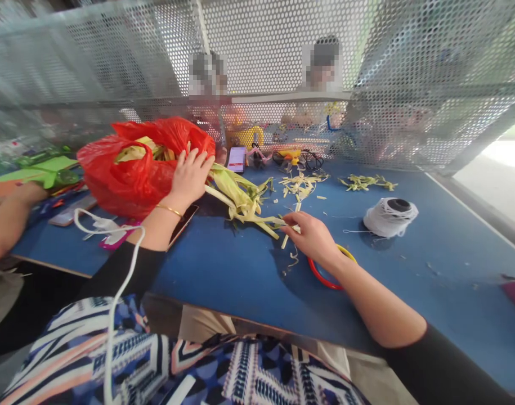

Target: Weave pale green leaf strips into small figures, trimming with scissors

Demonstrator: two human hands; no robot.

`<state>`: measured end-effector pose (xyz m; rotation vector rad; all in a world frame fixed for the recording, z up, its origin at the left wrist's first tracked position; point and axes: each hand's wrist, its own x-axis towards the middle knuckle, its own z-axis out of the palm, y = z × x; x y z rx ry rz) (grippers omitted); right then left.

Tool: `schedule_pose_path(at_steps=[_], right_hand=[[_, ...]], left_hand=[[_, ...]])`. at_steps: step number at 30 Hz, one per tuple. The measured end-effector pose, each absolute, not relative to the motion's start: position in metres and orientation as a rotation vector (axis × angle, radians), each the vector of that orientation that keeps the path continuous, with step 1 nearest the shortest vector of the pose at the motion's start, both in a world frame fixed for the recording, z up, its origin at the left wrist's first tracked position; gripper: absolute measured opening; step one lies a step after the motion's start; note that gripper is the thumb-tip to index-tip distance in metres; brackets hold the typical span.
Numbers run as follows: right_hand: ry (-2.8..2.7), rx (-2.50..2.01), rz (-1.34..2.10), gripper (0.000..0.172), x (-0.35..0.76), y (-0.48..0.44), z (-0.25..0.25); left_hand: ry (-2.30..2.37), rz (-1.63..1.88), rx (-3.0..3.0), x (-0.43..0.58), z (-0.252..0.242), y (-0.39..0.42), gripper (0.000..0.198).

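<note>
My left hand (192,174) lies with fingers stretched out on the right side of a red plastic bag (145,188). Pale yellow husks, like corn husks (134,151), show in the bag's mouth. A loose bunch of yellow-green husks (238,194) spreads from beside that hand across the blue table (223,259). At the bunch's right end, my right hand (310,233) pinches a thin husk strip (277,221) between thumb and fingers. A red and yellow ring (325,281) lies under my right wrist, partly hidden by it.
A white thread spool (391,217) stands on the right. Husk scraps (301,183) and a greener pile (367,182) lie farther back, near a phone (237,160) and a perforated metal screen (274,50). A white cable (128,275) hangs in front. Another person's arm (12,216) is at left.
</note>
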<state>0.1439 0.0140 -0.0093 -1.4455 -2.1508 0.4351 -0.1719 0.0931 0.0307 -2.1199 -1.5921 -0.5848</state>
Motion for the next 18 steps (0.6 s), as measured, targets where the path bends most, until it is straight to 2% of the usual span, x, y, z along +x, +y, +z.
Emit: schedule_pose_path(at_steps=[2,5,7,14,16,18], right_hand=[[-2.155,-1.438,0.427,0.012,0.144,0.014,-0.01],[-2.142,-1.456,0.431,0.013,0.145,0.014,-0.01],[-2.139,-1.457,0.427,0.012,0.145,0.015,-0.01],[-2.162,-1.48,0.411,0.013,0.143,0.013,-0.009],[-2.187,-1.506,0.403,0.014,0.143,0.012,-0.007],[-2.199,-1.519,0.385,0.014,0.143,0.012,-0.006]], left_hand=[[-1.643,-0.508,-2.12,-0.181,0.036,0.111,0.05],[-1.717,-0.492,-2.168,-0.184,0.039,0.129,0.024],[-1.716,-0.516,-2.22,-0.177,0.042,0.135,0.019],[-1.489,-0.729,-2.3,-0.126,0.051,0.147,0.027],[-1.499,-0.671,-2.358,-0.119,0.05,0.149,0.038],[-1.533,-0.761,-2.32,-0.118,0.047,0.144,0.05]])
